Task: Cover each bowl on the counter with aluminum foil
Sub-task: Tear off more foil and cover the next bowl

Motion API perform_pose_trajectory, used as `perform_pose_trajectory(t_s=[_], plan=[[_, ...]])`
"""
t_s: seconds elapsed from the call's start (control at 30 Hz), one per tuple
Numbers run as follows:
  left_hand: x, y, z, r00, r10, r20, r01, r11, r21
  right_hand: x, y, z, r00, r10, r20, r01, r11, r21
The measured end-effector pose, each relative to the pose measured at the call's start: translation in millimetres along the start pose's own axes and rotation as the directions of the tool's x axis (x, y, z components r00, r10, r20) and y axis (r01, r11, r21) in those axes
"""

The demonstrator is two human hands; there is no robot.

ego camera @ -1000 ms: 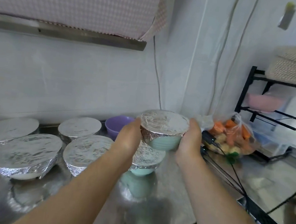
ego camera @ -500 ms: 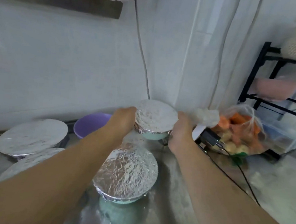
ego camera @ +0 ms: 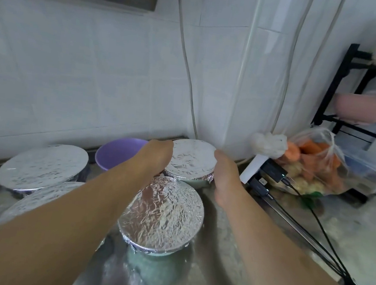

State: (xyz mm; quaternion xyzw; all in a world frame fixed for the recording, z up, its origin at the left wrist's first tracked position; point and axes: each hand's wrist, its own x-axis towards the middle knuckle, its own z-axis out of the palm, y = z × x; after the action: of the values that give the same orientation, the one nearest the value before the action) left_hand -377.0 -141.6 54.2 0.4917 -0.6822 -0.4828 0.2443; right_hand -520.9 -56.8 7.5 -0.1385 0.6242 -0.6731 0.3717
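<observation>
A small teal bowl covered with foil [ego camera: 191, 161] sits at the back of the steel counter [ego camera: 216, 271], near the wall corner. My left hand [ego camera: 155, 157] grips its left rim and my right hand [ego camera: 225, 175] grips its right rim; the fingers on the far side are hidden. In front of it stands another foil-covered teal bowl [ego camera: 164, 213]. A purple bowl [ego camera: 117, 151] without foil stands to the left of my left hand. Further left are several larger foil-covered bowls [ego camera: 42, 167], one partly hidden under my left forearm.
Black plugs and cables [ego camera: 271, 171] lie right of the held bowl and run toward the front right. A plastic bag of vegetables [ego camera: 313, 161] sits behind them. A black rack [ego camera: 339, 88] holding a pink bowl [ego camera: 364, 108] stands at the far right. A cord hangs down the tiled wall.
Both hands have carried the foil-covered teal bowl away from me and down to the back of the counter, behind the other small covered bowl.
</observation>
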Motion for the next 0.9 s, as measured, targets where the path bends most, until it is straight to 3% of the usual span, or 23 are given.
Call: perform_pose_trajectory(t_s=[0.27,0.57,0.9], plan=[[-9,1,-2,0.997,0.024,-0.076,-0.017,0.996,0.092,-2,1,4,0.997,-0.068,0.022,0.071,0.988,-0.136],[-19,11,-9,0.992,0.076,-0.104,-0.065,0.993,0.102,-6,-7,7,0.979,-0.203,-0.003,0.202,0.975,-0.096],[-13,12,4,0.999,0.039,0.009,-0.039,0.998,-0.056,-9,-7,-1,0.997,-0.034,-0.063,0.029,0.996,-0.087]])
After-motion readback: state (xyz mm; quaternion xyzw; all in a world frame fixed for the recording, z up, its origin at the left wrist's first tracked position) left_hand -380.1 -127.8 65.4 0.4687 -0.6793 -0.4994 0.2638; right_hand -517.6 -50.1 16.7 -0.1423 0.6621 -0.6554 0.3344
